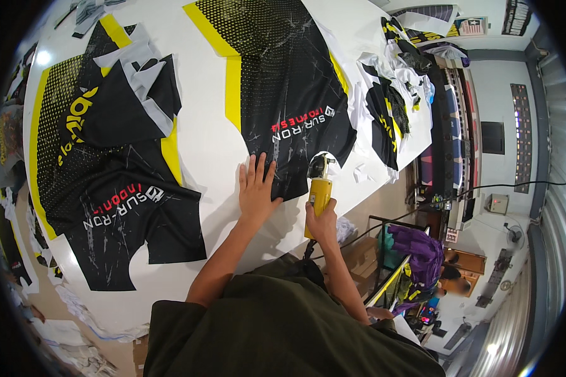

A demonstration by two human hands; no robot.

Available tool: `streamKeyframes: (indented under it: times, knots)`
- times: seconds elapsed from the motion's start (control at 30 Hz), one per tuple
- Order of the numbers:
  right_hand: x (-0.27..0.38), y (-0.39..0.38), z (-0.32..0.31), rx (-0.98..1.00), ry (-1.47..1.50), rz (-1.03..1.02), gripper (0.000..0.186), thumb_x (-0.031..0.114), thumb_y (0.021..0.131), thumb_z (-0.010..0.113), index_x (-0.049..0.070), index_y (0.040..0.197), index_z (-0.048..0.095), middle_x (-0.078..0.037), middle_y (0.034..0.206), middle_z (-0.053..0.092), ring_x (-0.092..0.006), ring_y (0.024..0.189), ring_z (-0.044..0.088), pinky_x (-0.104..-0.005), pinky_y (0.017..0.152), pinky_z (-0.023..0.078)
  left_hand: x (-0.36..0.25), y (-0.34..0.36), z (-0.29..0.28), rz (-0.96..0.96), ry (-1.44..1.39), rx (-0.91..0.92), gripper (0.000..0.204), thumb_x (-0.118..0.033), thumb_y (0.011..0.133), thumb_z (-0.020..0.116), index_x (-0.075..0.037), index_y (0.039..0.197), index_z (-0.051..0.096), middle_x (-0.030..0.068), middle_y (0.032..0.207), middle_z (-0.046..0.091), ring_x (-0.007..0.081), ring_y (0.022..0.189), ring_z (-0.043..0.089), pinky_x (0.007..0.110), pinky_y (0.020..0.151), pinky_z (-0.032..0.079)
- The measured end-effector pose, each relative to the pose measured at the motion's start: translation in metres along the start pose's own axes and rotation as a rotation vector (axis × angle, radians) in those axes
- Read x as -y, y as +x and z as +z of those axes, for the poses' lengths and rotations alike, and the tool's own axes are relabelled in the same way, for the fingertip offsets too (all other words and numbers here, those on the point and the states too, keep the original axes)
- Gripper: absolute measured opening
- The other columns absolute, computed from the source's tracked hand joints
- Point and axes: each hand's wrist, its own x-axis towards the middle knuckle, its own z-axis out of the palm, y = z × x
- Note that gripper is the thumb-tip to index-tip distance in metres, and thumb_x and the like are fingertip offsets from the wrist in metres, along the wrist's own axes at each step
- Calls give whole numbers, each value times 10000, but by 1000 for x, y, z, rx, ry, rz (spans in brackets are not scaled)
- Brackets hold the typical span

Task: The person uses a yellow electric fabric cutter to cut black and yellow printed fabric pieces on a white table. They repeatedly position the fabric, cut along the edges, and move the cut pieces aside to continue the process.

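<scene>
One yellow cutter (321, 193), gripped in my right fingers (311, 212) at the edge of the black-and-yellow fabric (289, 81)! My left fingers (252, 168) lie open, flat on it.

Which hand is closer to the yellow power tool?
The right hand: it grips the yellow power tool. The left hand lies apart, to the tool's left, its fingertips at the edge of the black fabric piece.

A garment workshop, seen from my remote post. I identify it by the broad table (215, 135), the printed fabric panels (289, 75) laid flat, the corded cutter (321, 190), the heaped cloth (376, 107) and cardboard boxes (360, 259).
</scene>
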Motion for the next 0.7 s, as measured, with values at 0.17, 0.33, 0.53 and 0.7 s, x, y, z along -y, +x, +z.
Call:
streamKeyframes:
  times: [0.17,0.33,0.53,0.7]
  knots:
    - [4,8,10,-46,-34,43,578,355,937,722,-70,1188,421,-398,962,681,-550,888,702,-557,773,568,1,1,-3,-14,-32,26,1081,-443,702,907,-156,1610,398,126,1727,221,342,1614,124,557,1308,79]
    - [20,11,10,-70,-57,97,586,376,930,726,-73,1178,444,-374,990,693,-526,925,711,-539,796,568,2,0,-3,-19,-52,33,1081,-432,707,907,-147,1612,389,120,1727,224,334,1616,123,544,1313,75]
    - [15,22,13,-91,-60,87,597,388,926,728,-75,1177,449,-362,1002,697,-504,929,721,-531,802,571,2,0,-6,-41,-68,43,1081,-426,709,905,-154,1615,382,110,1729,222,318,1617,123,530,1318,64]
    - [9,30,16,-106,-102,109,608,403,930,720,-77,1190,452,-360,1005,697,-494,924,724,-527,798,573,2,1,-5,-47,-84,62,1081,-424,724,895,-159,1626,362,103,1737,203,307,1619,116,517,1320,53]
